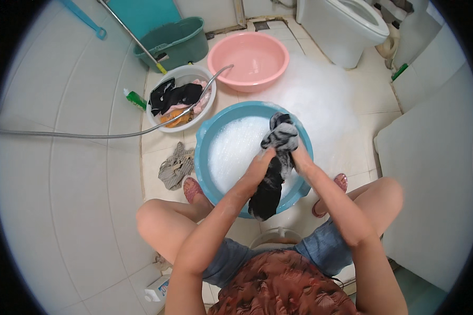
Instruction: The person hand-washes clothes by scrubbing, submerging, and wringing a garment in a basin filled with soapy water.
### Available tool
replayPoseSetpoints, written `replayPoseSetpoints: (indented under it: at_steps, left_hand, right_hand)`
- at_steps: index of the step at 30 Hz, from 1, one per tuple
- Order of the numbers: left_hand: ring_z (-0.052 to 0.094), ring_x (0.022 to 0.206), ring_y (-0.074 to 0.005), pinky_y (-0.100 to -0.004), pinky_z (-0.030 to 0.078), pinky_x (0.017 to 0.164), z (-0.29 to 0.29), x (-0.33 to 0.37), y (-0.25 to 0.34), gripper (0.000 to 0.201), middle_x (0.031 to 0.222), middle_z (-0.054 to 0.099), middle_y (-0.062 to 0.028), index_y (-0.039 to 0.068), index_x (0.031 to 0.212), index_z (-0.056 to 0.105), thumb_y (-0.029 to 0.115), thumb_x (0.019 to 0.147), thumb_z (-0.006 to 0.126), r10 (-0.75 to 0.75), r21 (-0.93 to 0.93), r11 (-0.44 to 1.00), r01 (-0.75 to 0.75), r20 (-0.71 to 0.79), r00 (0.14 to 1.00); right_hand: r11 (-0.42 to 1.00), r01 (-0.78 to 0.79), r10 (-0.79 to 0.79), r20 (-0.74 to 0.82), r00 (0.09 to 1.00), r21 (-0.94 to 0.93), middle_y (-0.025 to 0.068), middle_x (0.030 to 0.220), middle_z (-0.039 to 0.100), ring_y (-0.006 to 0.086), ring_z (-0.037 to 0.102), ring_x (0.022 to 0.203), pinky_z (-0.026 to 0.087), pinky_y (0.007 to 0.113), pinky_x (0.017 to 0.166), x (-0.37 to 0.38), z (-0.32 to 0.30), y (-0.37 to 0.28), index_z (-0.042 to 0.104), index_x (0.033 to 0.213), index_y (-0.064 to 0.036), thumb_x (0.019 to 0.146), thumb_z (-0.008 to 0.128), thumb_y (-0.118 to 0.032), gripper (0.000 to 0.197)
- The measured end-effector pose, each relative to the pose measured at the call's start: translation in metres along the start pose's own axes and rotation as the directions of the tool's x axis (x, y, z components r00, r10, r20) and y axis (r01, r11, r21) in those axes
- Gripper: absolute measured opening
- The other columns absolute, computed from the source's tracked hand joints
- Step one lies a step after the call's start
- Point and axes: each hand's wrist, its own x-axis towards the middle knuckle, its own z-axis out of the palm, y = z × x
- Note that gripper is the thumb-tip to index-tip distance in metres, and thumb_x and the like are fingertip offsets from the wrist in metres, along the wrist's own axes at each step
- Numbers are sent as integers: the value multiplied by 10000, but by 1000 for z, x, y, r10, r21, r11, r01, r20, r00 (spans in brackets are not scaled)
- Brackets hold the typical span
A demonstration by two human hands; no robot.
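Observation:
A black cloth garment [267, 195], streaked with white suds, is bunched between my two hands over a blue basin [202, 167]. My left hand [261, 164] is closed around its left side, and my right hand [301, 157] grips it from the right. One end of the garment sticks up past my hands toward the far rim. The other end hangs toward me across the near rim. White foam [231, 152] fills the basin and hides whatever lies under it.
Beyond the basin stand a pink basin [257, 79], a white basin [209, 107] of clothes and a green tub [186, 44]. A metal hose [126, 135] crosses the white basin. A striped cloth [176, 168] lies left; foam [331, 100] covers floor near the toilet [341, 31].

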Motion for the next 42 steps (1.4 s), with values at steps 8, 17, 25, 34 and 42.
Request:
replayPoseSetpoints:
  at_steps: [8,17,25,34,42]
  left_hand:
    - [602,630,-272,-355,507,542,2,2,-9,323,770,587,-126,-2,1016,484,272,879,381,-140,-77,987,138,-26,990]
    - [554,743,-446,-468,450,649,27,-31,-4,178,720,557,-299,-84,739,573,35,727,441,377,864,454,-218,36,925]
    - [566,696,-425,-451,463,623,15,-19,-16,151,702,553,-294,-89,736,563,28,710,471,383,916,335,-222,83,920]
    - [587,680,-192,-325,528,481,12,14,-25,688,960,483,-142,128,1232,170,574,799,466,-18,-259,965,-45,-236,972]
    - [589,723,-204,-333,530,531,2,2,-9,613,905,529,-103,50,1155,367,385,742,670,162,-161,975,-155,32,986]
  right_hand:
    - [888,221,-163,172,971,-403,95,1096,499,200,445,1070,316,292,938,-22,14,-22,510,1094,-24,800,540,-229,360]
    - [989,11,-59,-316,947,-151,56,765,593,130,531,674,440,282,600,-20,17,10,598,839,13,754,595,-133,169]
    - [965,-79,-17,-362,932,-249,46,635,547,134,504,601,424,289,556,-14,25,1,573,669,4,753,563,-131,160]
    - [979,-196,202,-292,935,51,112,854,556,172,559,740,474,281,643,-6,30,-7,493,1041,16,794,518,-163,306]
    - [924,54,-66,-20,998,-378,71,996,558,160,522,907,409,290,841,6,7,27,510,1107,-22,882,406,-252,337]
